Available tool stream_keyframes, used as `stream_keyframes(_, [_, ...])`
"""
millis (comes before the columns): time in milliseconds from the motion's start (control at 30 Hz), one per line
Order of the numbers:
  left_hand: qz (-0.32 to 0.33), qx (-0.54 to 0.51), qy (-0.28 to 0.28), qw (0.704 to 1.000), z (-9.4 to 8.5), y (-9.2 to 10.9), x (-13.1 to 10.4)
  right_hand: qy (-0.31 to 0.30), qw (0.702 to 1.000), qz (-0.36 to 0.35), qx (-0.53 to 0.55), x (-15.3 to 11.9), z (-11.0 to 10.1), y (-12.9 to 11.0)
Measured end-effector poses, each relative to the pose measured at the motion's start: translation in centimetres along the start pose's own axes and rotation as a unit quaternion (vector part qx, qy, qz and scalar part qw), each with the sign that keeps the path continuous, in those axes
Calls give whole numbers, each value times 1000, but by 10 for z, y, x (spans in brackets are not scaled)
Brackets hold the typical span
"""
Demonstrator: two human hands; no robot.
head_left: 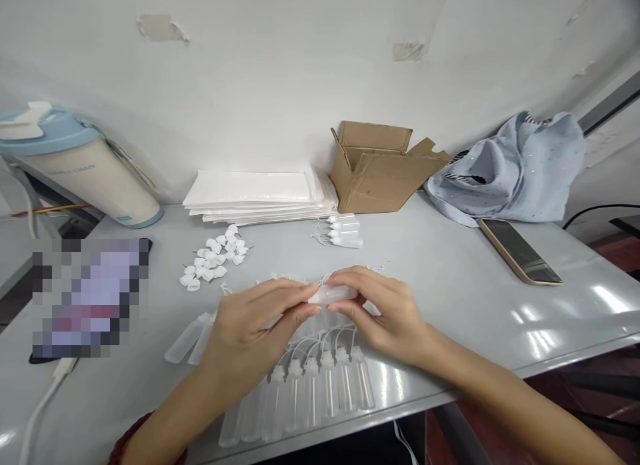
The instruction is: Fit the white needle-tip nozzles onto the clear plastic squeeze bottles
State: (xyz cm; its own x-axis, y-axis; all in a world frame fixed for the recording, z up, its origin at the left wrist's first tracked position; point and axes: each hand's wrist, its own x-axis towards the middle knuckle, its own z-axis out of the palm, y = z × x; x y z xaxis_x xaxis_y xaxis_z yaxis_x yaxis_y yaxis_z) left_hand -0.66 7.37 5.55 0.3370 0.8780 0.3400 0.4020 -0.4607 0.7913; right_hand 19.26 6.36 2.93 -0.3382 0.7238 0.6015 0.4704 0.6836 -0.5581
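Note:
Between my two hands, above the middle of the table, a small translucent plastic bottle point(341, 293) lies sideways. The fingertips of my left hand point(267, 318) pinch its white cap end point(315, 295). Thumb and fingers of my right hand point(383, 305) close around the bottle's body. Below my hands, a row of similar bottles point(327, 385) with thin looped strings lies on the table. More bottles point(185, 338) lie left of my left hand, partly hidden by it. A pile of white caps with needle tips point(213, 258) sits beyond my left hand.
Several small bottles with needle tips point(345, 231) lie near a stack of white padded envelopes point(255, 191). An open cardboard box point(385, 178), a blue cloth bag point(520, 171) and a phone point(520, 251) are at right. A tumbler point(90, 165) and a blurred, cabled phone point(95, 298) stand left.

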Motion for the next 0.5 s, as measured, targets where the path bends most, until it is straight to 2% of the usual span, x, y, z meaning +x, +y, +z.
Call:
stream_keyframes(100, [61,57,8,996,1,-6,-4,-22,993,84,78,3,-3,-2])
stream_keyframes(200, [48,68,-2,997,1,-8,-6,-14,990,104,97,5,-4,-3])
stream_keyframes(267, [-1,64,8,998,0,-6,-5,9,994,81,72,5,-3,-3])
stream_keyframes(333, [-45,60,44,996,-3,-3,-4,36,998,41,26,4,-2,-3])
stream_keyframes(400, [-54,59,69,994,-6,-1,-2,62,998,7,-21,5,-2,-2])
stream_keyframes(433, [-50,60,61,995,-8,0,0,78,996,-7,-41,5,-2,-1])
stream_keyframes(500, [-60,51,4,997,-9,1,2,104,992,-31,-71,4,-2,-1])
